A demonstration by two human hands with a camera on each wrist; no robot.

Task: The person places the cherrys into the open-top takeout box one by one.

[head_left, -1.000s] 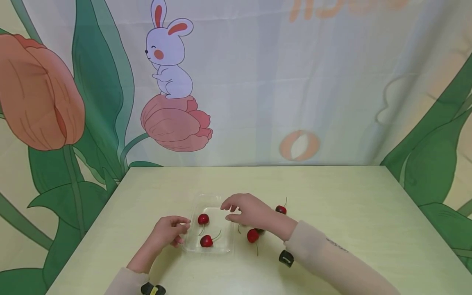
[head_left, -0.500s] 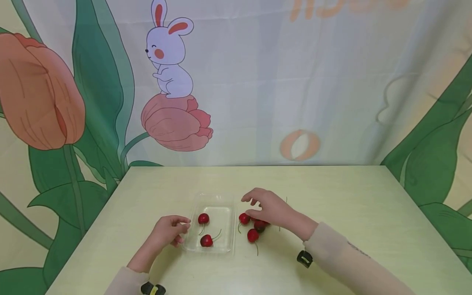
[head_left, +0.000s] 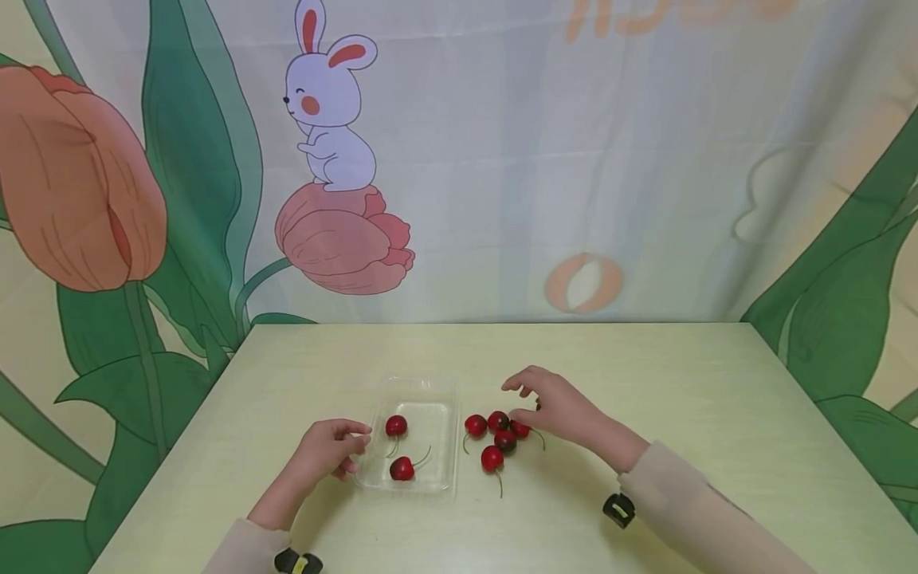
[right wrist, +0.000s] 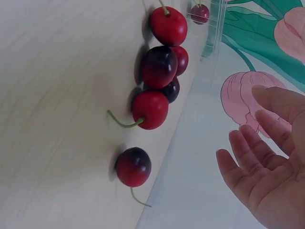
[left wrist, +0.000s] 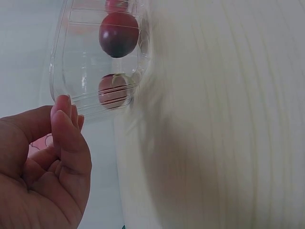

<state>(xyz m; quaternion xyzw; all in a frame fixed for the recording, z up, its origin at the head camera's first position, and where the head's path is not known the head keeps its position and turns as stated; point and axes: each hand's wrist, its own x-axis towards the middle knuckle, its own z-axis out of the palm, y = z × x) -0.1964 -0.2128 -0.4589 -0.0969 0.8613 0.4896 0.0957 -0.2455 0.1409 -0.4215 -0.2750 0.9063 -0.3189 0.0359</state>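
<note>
A clear plastic container [head_left: 423, 484] lies on the table with two red cherries inside, one cherry [head_left: 396, 426] behind the other cherry [head_left: 402, 468]. My left hand [head_left: 328, 450] pinches its left rim between thumb and fingertips; the left wrist view shows the fingertips at the rim's corner. To the right of the container several stemmed cherries [head_left: 505, 441] form a loose cluster. Over the right side of that cluster hovers my right hand [head_left: 555, 408], fingers spread and holding nothing. From the right wrist, one dark-red cherry [right wrist: 134, 167] lies apart from the group; in the head view the hand mostly covers it.
The pale wooden table [head_left: 688, 383] reaches back to a printed cloth [head_left: 459, 159] with a rabbit and tulips. A black wrist strap [head_left: 619, 509] sits at the right sleeve, another black strap [head_left: 297, 562] at the left.
My right hand has moved to the right, from over the container's right edge to over the cherry cluster, uncovering several cherries. The left hand and container stay where they were.
</note>
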